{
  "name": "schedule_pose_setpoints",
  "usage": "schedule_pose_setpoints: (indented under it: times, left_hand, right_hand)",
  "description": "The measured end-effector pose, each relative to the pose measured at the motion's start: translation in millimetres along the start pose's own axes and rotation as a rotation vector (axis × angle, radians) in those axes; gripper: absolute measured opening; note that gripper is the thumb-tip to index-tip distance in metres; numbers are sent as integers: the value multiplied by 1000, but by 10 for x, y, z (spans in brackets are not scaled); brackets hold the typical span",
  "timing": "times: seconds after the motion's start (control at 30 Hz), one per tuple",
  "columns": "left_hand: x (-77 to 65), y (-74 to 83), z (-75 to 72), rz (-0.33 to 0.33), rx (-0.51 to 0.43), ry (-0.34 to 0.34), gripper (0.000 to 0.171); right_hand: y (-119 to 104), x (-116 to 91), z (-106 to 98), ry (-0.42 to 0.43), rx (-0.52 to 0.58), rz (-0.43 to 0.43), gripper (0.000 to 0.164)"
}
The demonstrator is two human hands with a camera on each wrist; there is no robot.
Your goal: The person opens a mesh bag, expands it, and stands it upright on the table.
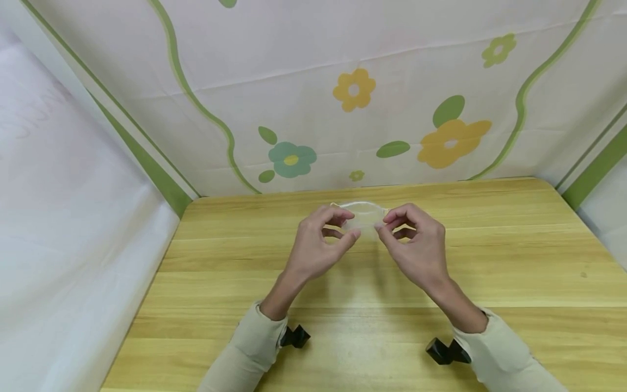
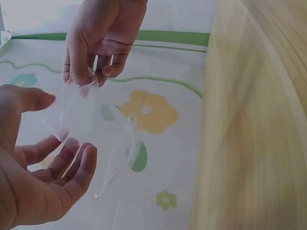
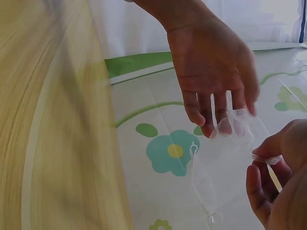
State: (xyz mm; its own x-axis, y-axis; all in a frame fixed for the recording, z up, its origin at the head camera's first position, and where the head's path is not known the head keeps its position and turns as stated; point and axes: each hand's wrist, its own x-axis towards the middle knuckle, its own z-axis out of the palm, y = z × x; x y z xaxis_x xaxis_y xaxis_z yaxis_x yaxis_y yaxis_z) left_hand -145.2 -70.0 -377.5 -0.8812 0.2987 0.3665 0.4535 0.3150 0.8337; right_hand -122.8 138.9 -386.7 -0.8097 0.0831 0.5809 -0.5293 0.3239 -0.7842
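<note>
A small, thin see-through drawstring pouch [image 1: 364,219] is held up over the far part of the table, its white cord arching along the far side. My right hand [image 1: 418,245] pinches the near right edge of the pouch between thumb and fingertips. On the opposite side is my left hand [image 1: 318,245], its thumb apart from its fingers. Seen from the left wrist, the fingertips touch the clear film [image 2: 81,115] while the thumb is spread away. White cord loops [image 3: 193,147] hang from the pouch in the right wrist view.
Under both hands lies a wooden table [image 1: 206,305]. A white cloth wall [image 1: 303,109] with printed flowers rises behind its far edge, and white cloth [image 1: 73,218] also hangs at the left. Black blocks [image 1: 296,336] sit at the cuffs of both sleeves.
</note>
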Motion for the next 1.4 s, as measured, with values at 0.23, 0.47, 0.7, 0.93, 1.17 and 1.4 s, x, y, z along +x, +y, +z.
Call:
schedule_pose_setpoints:
  times: [0.23, 0.47, 0.7, 0.93, 1.17, 1.4]
  left_hand:
    - [2, 22, 44, 16, 48, 65, 12]
    - [-1, 31, 60, 38, 102, 125, 7]
    - [3, 23, 57, 39, 159, 136, 13]
    - [11, 13, 22, 23, 102, 83, 20]
    - [12, 8, 14, 42, 69, 26, 31]
    - [16, 15, 14, 56, 112, 80, 16]
  right_hand:
    - [-17, -34, 44, -18, 32, -22, 17]
    - [-28, -72, 98, -29, 67, -75, 20]
    - [-24, -68, 100, -16, 6, -142, 20]
    - [-13, -40, 52, -36, 27, -10, 15]
    - [-35, -32, 36, -52, 40, 72, 11]
    - [-27, -20, 24, -41, 44, 45, 12]
